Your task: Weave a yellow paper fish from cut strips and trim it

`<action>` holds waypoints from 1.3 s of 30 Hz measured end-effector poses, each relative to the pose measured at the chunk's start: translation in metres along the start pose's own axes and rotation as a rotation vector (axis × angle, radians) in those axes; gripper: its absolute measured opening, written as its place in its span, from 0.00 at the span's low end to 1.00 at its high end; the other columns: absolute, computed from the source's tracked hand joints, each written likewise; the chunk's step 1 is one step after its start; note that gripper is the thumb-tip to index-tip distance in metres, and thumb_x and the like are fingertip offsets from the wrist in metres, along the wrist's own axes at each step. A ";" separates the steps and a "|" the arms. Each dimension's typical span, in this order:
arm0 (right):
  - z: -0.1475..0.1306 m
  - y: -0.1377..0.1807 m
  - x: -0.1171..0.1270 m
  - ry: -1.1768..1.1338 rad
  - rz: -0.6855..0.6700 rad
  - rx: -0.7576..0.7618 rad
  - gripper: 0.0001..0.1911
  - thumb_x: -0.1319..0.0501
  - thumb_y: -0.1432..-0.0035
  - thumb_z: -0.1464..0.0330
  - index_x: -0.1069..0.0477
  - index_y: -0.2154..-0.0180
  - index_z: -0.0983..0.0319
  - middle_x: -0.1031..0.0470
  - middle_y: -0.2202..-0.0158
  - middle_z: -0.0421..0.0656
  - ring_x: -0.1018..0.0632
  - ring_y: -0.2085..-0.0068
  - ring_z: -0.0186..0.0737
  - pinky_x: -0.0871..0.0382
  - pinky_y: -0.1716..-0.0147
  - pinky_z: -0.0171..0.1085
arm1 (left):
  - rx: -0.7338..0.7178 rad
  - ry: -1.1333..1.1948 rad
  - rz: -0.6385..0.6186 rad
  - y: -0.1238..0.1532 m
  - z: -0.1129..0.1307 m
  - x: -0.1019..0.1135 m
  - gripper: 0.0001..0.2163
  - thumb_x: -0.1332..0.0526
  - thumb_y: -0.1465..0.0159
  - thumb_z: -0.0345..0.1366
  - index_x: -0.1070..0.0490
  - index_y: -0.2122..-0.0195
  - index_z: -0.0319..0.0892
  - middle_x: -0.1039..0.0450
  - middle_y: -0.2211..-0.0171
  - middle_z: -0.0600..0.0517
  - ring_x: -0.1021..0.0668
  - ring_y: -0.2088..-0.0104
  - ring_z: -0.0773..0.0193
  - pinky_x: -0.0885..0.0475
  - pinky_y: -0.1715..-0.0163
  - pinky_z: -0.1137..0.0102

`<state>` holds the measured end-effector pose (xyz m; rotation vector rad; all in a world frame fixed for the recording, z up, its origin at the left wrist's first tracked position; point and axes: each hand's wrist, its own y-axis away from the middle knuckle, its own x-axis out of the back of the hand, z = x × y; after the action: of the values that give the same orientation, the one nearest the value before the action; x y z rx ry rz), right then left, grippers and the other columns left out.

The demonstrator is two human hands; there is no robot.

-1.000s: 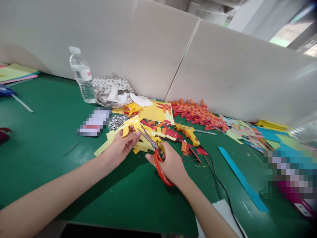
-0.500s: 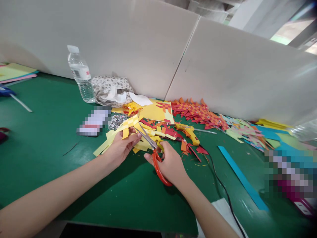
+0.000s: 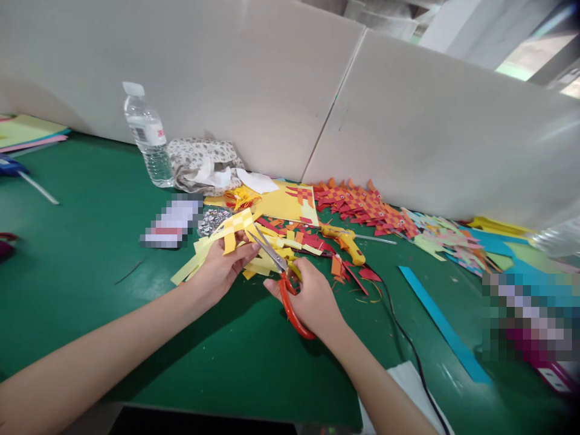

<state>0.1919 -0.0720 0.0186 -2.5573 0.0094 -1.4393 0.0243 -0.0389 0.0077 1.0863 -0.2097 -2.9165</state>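
Between the fingers and thumb of my left hand is a woven piece of yellow paper strips, held up over the table. My right hand grips a pair of scissors with red handles. Their blades are parted and point up and left, with the tips at the right edge of the woven paper. Below and behind my hands lie loose yellow paper strips and red and orange scraps. A yellow glue gun rests just beyond my right hand.
On the green table stand a water bottle and a patterned cloth bag. Woven red-orange paper fish lie by the grey partition. A black cord and a blue strip are at right.
Almost nothing differs. My hands, the scissors and the woven paper stay in nearly the same place.
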 end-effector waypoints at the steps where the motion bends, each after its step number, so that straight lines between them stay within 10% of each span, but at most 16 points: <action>1: -0.001 0.000 0.000 -0.001 -0.006 -0.008 0.17 0.41 0.53 0.54 0.43 0.74 0.59 0.33 0.74 0.39 0.31 0.73 0.37 0.40 0.75 0.34 | -0.003 -0.002 -0.003 0.000 0.000 0.000 0.14 0.31 0.55 0.24 0.31 0.68 0.40 0.27 0.73 0.57 0.24 0.71 0.73 0.29 0.68 0.80; 39: 0.003 -0.001 -0.005 -0.019 0.051 0.036 0.22 0.39 0.55 0.53 0.47 0.80 0.59 0.43 0.82 0.34 0.42 0.80 0.29 0.48 0.80 0.30 | -0.134 -0.092 -0.039 0.004 0.000 -0.002 0.13 0.32 0.51 0.27 0.27 0.63 0.43 0.24 0.62 0.54 0.23 0.62 0.68 0.28 0.62 0.77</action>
<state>0.1914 -0.0700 0.0134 -2.5228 0.0447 -1.3838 0.0261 -0.0426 0.0095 0.9494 0.0052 -2.9672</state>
